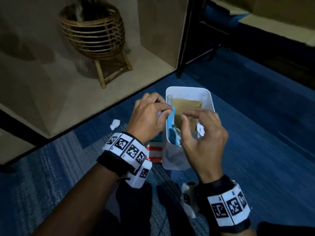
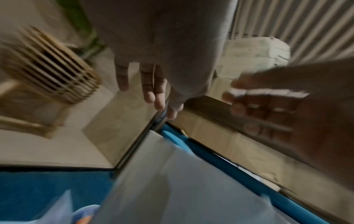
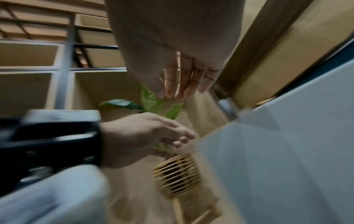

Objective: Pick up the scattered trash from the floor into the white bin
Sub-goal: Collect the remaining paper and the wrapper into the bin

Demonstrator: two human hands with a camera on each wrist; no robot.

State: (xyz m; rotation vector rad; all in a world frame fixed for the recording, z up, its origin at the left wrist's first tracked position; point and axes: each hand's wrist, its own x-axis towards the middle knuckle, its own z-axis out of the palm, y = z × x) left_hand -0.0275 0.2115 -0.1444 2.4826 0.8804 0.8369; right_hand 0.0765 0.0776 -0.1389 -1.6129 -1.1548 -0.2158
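Dropping phase, I'd judge: left hand [image 1: 148, 116] pinches a blue wrapper [image 1: 171, 124] at the white bin [image 1: 210, 101] rim; right hand [image 1: 202, 133] hovers loosely curled, empty. Next, release.

Both forearms are showing bare, no sleeves reaching the wrists. The left hand [image 1: 148, 116] is wearing a wristband [image 1: 127, 148]: white square panels, each printed with a black pixel-pattern marker, sitting over a black fabric strap. A white block with another marker is hanging off its near edge, with a short dark cord trailing beside it. The right hand [image 1: 205, 138] is wearing a matching band [image 1: 228, 208] of white marker panels, edged in black on both sides. A white housing with a dark round part is sticking out on its left side. The fingers [image 2: 151, 91] are wearing no rings or gloves.
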